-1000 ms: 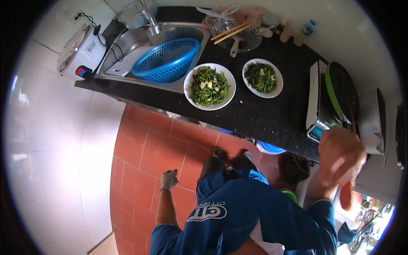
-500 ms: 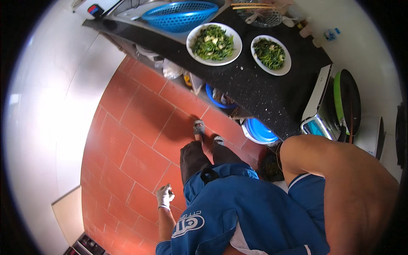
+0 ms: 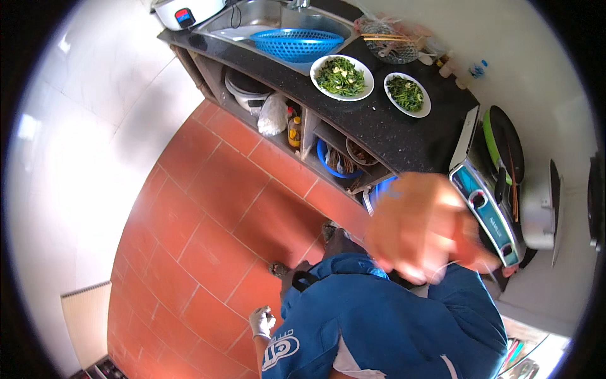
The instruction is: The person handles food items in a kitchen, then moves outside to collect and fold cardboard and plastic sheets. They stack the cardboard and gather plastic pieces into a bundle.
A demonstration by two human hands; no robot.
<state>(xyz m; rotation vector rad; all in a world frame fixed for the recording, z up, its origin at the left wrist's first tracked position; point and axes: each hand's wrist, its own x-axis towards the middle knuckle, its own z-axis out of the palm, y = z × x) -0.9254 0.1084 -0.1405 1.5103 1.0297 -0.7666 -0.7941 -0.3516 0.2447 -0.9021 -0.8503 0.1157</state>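
Note:
My left hand [image 3: 262, 321], in a pale glove, hangs low beside my blue shirt, its fingers curled in with nothing seen in them. Bare and smeared by motion, my right hand [image 3: 420, 227] is raised in front of my body, close to the view; its fingers are too blurred to read. It overlaps the counter's near corner and part of the two-burner gas stove [image 3: 483, 208]. Two plates of cooked greens with pale bits stand on the black counter [image 3: 353, 114]: a round plate [image 3: 341, 96] and an oval plate [image 3: 421, 114].
A blue basket [image 3: 297, 45] sits in the steel sink [image 3: 221, 31], beside a white rice cooker [image 3: 183, 14]. A green-rimmed pan [image 3: 499, 136] and a lidded pot [image 3: 538, 215] are on the stove. Shelves below hold a yellow bottle [image 3: 294, 132] and a blue basin [image 3: 328, 164]. Red tiles [image 3: 208, 234] cover the floor.
My right arm has swung so that the hand now shows in front of me. The view has shifted, revealing more of the sink, shelves and stove. My left hand stays low and curled.

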